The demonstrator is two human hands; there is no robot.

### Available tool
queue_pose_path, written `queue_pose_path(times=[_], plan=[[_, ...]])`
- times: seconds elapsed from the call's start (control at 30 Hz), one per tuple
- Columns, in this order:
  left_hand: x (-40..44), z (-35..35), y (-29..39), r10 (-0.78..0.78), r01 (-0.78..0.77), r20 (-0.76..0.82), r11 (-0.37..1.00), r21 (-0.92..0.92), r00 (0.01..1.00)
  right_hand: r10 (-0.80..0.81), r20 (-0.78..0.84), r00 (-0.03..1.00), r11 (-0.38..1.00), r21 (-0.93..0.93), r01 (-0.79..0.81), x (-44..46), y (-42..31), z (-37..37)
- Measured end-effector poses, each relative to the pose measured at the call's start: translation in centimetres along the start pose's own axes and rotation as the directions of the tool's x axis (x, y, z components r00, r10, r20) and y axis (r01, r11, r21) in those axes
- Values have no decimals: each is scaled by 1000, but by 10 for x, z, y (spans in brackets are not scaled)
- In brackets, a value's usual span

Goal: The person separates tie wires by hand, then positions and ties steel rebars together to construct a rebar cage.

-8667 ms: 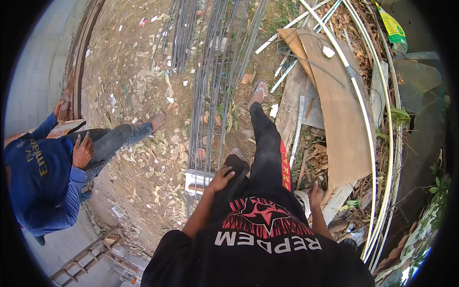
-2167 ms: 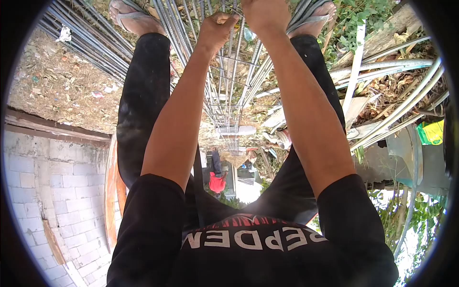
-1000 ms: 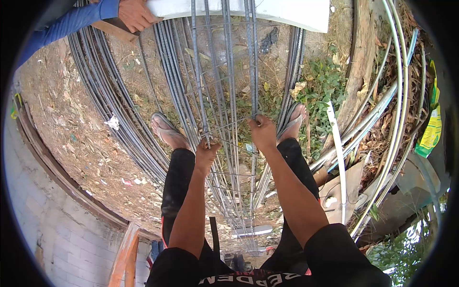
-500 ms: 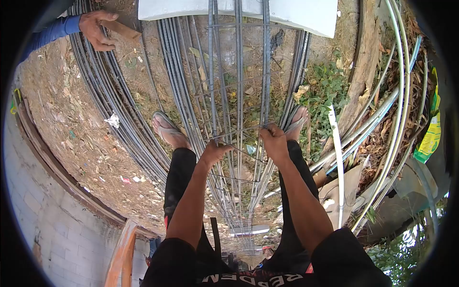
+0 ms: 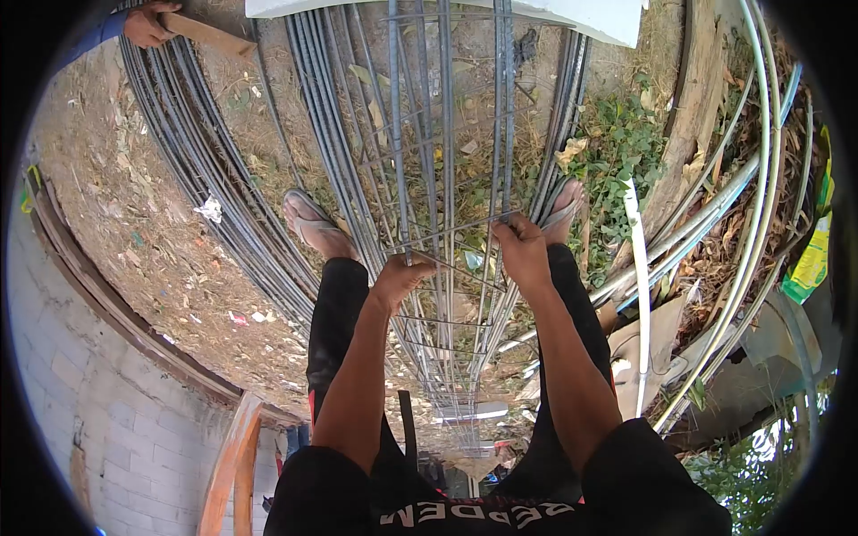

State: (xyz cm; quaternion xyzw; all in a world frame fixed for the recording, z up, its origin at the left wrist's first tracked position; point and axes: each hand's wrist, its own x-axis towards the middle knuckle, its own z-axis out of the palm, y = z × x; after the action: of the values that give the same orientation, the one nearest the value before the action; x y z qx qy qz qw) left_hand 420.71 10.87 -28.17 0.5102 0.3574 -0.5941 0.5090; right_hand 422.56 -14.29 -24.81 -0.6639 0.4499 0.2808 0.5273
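Note:
A long cage of steel rebar (image 5: 447,116) runs away from me between my legs, with thin wire stirrups crossing its bars. My left hand (image 5: 402,279) is closed at the left corner of one stirrup (image 5: 451,230), beside a long bar. At that stirrup's right end, my right hand (image 5: 523,253) is closed in a pinch, its thumb and forefinger against the steel. The fingers partly hide both corners.
Bundles of loose rebar (image 5: 192,152) lie left of the cage. Another person's hand (image 5: 147,24) holds a wooden piece (image 5: 210,34) at upper left. A white slab (image 5: 590,13) sits at the far end. Pipes (image 5: 760,179) and a timber (image 5: 693,134) lie right.
Both my hands stay at the stirrup; the right one has shifted slightly up and right. At upper left, the other person's hand and wooden piece appear farther up and left.

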Motion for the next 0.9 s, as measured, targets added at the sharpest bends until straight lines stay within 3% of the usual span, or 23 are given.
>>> queue_pose_path(times=[0.13,0.2,0.27,0.33,0.47,0.53,0.57,0.73,0.9], plan=[[-31,11,28,-128,128,31,991,-25,991,-7,-25,1000,999,-31,6,-2,5,-7],[-8,5,-7,-31,40,67,991,-129,997,-54,-35,998,998,-16,53,-2,5,-7],[-9,17,-5,7,-5,-131,1000,14,991,-34,-5,999,997,-72,33,-5,-3,-11],[-10,19,-2,5,-1,-150,1000,23,989,6,24,1000,990,-138,-2,-5,-5,-15],[-14,18,-2,14,-7,-112,998,62,994,-45,40,998,999,-22,46,-5,5,-15],[-8,12,-2,-119,126,-108,990,63,987,-5,51,999,997,-70,8,-5,0,-18],[-14,18,5,-46,49,-119,999,19,992,-18,44,999,998,-66,20,-6,-3,-19],[-5,8,-6,-103,104,-44,995,14,994,-59,16,998,987,-147,60,-11,-6,-19],[-24,20,13,13,-16,-57,999,-42,998,-54,15,998,995,-79,55,-9,4,-15]])
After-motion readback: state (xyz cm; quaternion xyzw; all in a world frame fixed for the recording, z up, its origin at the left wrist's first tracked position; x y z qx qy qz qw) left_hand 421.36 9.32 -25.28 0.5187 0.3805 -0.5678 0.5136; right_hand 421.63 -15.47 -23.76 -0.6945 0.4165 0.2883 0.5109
